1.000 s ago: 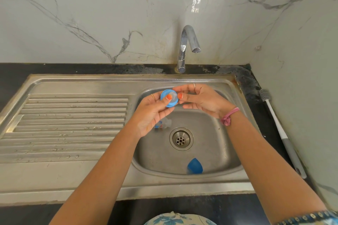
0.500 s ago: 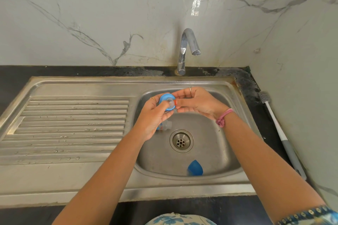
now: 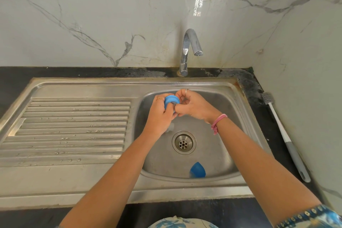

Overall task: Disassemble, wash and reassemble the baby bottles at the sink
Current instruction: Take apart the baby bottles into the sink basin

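Over the steel sink basin (image 3: 218, 109), both hands meet on a blue plastic bottle collar ring (image 3: 171, 100): the left hand (image 3: 160, 116) has its fingers curled round it, and the right hand (image 3: 192, 105) pinches at its inner edge. A blue dome-shaped cap (image 3: 197, 169) lies at the basin's near wall, past the round metal drain (image 3: 183, 142). A white-and-grey bottle brush (image 3: 285, 135) rests on the dark worktop (image 3: 259, 98) to the right.

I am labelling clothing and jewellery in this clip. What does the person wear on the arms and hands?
The left hand has a thin gold ring. The right hand has a silver ring, and a pink band is tied around its wrist. Both forearms are bare. A blue patterned sleeve with a dotted trim shows on the right arm at the bottom edge.
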